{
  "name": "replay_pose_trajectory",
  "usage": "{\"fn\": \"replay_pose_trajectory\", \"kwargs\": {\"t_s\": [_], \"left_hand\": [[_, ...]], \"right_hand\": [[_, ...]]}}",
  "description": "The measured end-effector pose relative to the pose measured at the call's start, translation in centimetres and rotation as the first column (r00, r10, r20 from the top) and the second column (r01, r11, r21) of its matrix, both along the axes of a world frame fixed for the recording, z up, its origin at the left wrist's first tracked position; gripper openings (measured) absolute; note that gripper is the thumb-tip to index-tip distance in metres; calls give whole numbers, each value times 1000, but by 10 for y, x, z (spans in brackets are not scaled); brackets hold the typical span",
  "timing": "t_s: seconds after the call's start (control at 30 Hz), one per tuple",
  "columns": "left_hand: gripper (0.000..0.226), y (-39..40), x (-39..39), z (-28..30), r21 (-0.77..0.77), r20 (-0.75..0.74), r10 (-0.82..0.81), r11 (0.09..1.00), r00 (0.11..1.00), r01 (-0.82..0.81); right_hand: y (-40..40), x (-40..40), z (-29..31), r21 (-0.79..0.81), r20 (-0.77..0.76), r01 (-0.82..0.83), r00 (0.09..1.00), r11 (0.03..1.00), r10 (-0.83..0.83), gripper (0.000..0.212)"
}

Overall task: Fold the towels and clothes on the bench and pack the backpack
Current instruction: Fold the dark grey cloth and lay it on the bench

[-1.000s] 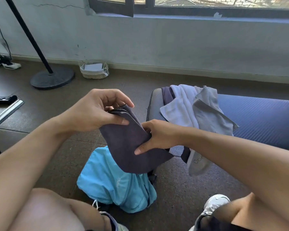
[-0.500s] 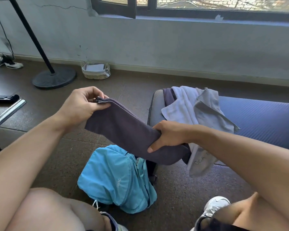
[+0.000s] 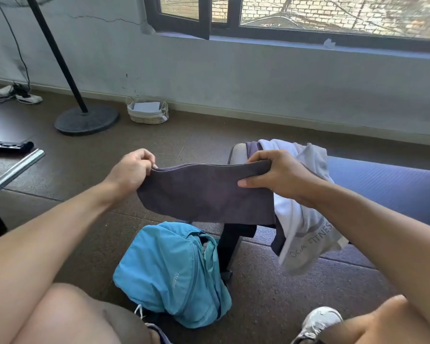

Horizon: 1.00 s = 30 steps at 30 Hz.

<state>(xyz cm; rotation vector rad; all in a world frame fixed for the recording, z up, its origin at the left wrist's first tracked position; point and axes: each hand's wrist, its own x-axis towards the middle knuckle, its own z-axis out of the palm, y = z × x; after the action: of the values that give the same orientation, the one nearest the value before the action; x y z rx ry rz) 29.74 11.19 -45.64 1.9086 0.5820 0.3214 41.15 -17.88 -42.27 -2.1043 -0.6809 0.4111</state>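
A folded dark grey towel (image 3: 209, 194) is stretched flat in the air between my hands. My left hand (image 3: 132, 172) pinches its left top corner. My right hand (image 3: 276, 175) grips the right end, thumb on the near face. Below it on the floor lies the light blue backpack (image 3: 169, 271), its zip partly open. On the end of the blue padded bench (image 3: 387, 187) lies a pile of clothes: a white garment (image 3: 286, 214), a grey towel printed with letters (image 3: 313, 237) hanging over the edge, and a dark purple piece (image 3: 251, 147) behind.
A black fan stand with a round base (image 3: 86, 120) and a small wicker basket (image 3: 148, 111) stand by the wall. A metal bar (image 3: 13, 170) crosses at the left. My knees and white shoe (image 3: 318, 321) frame the backpack. Cables and a power strip (image 3: 23, 96) lie far left.
My hands have moved apart and up, pulling the dark towel from a slanted, bunched fold into a level stretched band. The right hand rose from the towel's lower end to its top right edge.
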Motion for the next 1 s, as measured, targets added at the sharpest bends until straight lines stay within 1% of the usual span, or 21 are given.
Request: {"fn": "replay_pose_trajectory", "kwargs": {"t_s": [0.03,0.07,0.1,0.17,0.23,0.27,0.33,0.43,0.47,0.6,0.67,0.73,0.8,0.9,1.0], "left_hand": [[16,-8,1,3,17,10,-15,1000,1000,15],[16,-17,1,7,40,25,-44,998,999,43],[19,-26,0,11,60,40,-95,994,995,93],[25,-42,1,15,103,33,-218,972,975,213],[21,-60,0,20,152,7,-350,926,937,345],[19,-68,0,22,143,7,-396,909,918,391],[25,-80,-2,26,39,15,-476,879,879,475],[42,-89,-7,26,-207,34,-555,809,831,550],[43,-90,-8,26,-253,41,-559,796,828,550],[39,-91,-11,25,-330,51,-534,788,844,519],[34,-90,-11,23,-359,60,-503,795,862,489],[24,-90,-9,21,-366,85,-457,812,885,455],[17,-91,-7,19,-338,129,-402,842,906,422],[17,-92,-4,19,-225,190,-355,892,915,392],[14,-87,-3,20,-183,238,-343,903,909,389]], "right_hand": [[1,-4,4,56,-18,-34,999,998,35,25],[2,-9,7,81,3,-76,997,994,76,22],[4,-15,11,82,54,-126,991,989,122,22],[10,-28,15,53,165,-237,960,970,225,27],[13,-39,17,41,235,-318,925,947,300,29],[14,-42,17,49,274,-336,910,941,311,29],[16,-43,16,74,347,-319,897,945,276,37],[16,-38,15,78,427,-246,884,966,190,45],[16,-37,14,83,444,-243,877,967,182,45],[15,-36,9,108,489,-305,845,946,217,34],[15,-36,8,120,512,-292,837,949,193,30],[15,-37,10,109,531,-253,832,961,159,27],[13,-37,12,113,522,-211,844,971,123,21],[11,-32,14,153,505,-193,858,969,91,12],[8,-29,15,180,442,-174,894,968,78,8]]}}
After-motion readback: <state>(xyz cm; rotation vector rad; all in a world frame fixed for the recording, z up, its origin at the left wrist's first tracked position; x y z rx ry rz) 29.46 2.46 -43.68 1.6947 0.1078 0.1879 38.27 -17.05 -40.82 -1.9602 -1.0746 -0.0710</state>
